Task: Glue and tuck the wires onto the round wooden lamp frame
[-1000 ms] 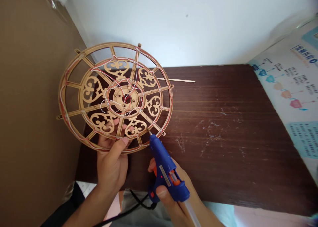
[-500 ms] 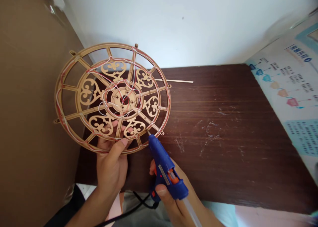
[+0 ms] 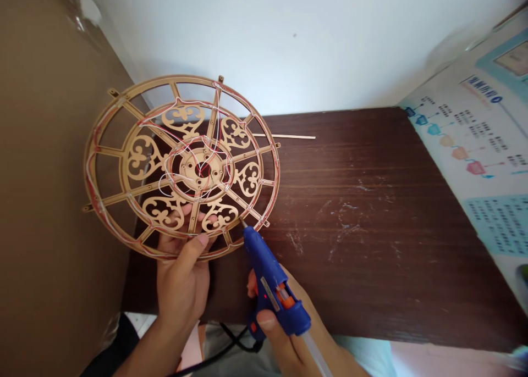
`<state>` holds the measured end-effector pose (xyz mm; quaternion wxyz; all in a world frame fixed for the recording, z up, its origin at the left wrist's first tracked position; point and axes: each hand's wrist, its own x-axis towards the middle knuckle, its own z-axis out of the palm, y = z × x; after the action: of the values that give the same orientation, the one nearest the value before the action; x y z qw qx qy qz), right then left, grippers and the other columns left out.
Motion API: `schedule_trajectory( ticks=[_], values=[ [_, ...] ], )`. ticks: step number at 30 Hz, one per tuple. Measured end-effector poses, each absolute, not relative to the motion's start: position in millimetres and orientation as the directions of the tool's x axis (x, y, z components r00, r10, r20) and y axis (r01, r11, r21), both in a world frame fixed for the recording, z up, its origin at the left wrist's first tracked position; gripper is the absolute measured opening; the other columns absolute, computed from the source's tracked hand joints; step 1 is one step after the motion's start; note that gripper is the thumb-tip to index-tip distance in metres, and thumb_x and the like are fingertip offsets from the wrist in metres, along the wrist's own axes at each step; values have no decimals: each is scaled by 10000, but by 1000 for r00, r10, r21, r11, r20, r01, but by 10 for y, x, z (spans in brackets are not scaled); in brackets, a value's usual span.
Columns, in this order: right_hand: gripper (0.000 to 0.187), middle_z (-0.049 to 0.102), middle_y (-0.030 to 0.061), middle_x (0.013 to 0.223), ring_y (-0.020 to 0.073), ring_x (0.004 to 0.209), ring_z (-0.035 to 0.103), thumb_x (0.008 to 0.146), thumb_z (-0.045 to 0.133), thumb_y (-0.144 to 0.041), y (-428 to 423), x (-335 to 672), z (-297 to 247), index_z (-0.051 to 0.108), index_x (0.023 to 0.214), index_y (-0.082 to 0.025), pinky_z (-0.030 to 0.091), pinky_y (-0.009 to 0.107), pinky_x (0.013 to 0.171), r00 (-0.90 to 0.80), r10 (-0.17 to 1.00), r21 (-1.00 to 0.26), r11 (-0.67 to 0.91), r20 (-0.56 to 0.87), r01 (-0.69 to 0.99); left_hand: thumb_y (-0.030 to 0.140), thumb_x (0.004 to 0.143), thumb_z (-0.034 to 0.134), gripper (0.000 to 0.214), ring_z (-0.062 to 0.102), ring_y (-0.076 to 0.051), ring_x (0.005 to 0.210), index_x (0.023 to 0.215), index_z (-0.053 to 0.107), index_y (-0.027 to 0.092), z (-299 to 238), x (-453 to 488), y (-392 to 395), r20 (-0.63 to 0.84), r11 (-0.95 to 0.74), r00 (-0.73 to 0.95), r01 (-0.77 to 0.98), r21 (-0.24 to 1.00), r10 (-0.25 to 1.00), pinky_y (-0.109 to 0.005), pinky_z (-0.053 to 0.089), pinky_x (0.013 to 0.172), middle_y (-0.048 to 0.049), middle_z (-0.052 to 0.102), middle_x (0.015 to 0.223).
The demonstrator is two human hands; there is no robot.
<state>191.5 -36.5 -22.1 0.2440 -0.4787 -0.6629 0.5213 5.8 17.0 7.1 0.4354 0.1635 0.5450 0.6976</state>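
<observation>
Brown cardboard (image 3: 49, 173) down the left side of the view, a white wall (image 3: 289, 42) across the top, and a dark wooden desk (image 3: 363, 245), scuffed with pale scratches, across the middle and right. Along the desk's right edge, a printed poster (image 3: 466, 135) with blue and pink diagrams and rows of text too small to read. Near the desk's back edge, a thin pale wooden strip (image 3: 284, 136), its left end hidden behind a gold openwork wheel-shaped frame (image 3: 142, 160). Scrolled heart-shaped panels between the spokes of that frame, which is held tilted off the desk at its back-left corner, partly in front of the cardboard. Red and white wires (image 3: 94, 187) looped around the rim and hub. Under the lower rim, the left hand (image 3: 181, 272) in a firm grasp, with the thumb across the front of the frame and the fingers behind it, showing through the openings. Near the desk's front edge, the right hand (image 3: 284, 338) clenched around the handle of a blue hot glue gun (image 3: 268, 281), with a black cord (image 3: 231, 347) trailing below and a clear glue stick (image 3: 315, 355) at the back. Metal nozzle tip (image 3: 242, 222) just beside a lower-right spoke; contact impossible to tell.
</observation>
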Motion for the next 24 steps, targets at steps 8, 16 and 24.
schedule_trajectory(
  ticks=[8,16,24],
  values=[
    [487,697,70,1017,240,884,719,1082,450,-703,-353,1919,-224,659,1157,-270,617,317,809,-408,895,-949,-52,-183,311,90,661,882,738,781,-219,1128,1319,738,391,46,56,166,-241,-20,-567,-415,910,788,-270,658,918,20,812,1238],
    [335,698,108,1357,245,1108,723,1075,696,-409,-334,1876,-225,681,1342,-208,646,452,941,-431,879,-935,-46,-205,351,114,667,888,705,781,-220,1114,1304,742,376,55,50,166,-240,-13,-568,-404,915,787,-281,658,925,17,814,1218],
    [348,679,115,1407,262,1165,712,1076,695,-405,-353,1819,-312,675,1367,-215,635,479,986,-454,874,-919,21,-175,394,138,675,887,673,772,-223,1134,1287,745,378,59,59,180,-233,-9,-568,-391,920,789,-293,649,953,20,812,1201]
  ],
)
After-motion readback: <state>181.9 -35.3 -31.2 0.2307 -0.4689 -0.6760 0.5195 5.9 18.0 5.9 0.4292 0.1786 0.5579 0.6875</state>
